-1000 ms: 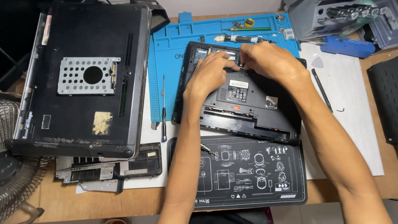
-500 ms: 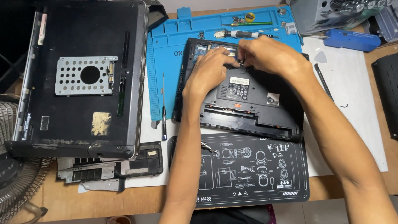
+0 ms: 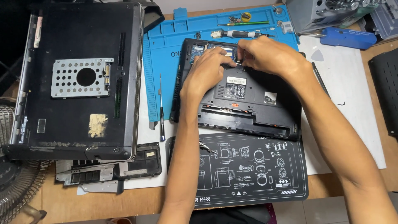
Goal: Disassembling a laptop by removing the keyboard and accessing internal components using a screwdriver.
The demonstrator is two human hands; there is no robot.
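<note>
Both hands have stayed at the laptop's (image 3: 248, 97) open bay. The left hand (image 3: 206, 72) and right hand (image 3: 271, 56) pinch a small part there; the work continues.

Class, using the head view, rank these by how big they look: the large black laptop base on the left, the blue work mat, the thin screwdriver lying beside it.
1. large black laptop base
2. blue work mat, partly covered, so unsure
3. thin screwdriver

fan (image 3: 16, 186) cut off, fingers (image 3: 232, 58) hide part
</note>
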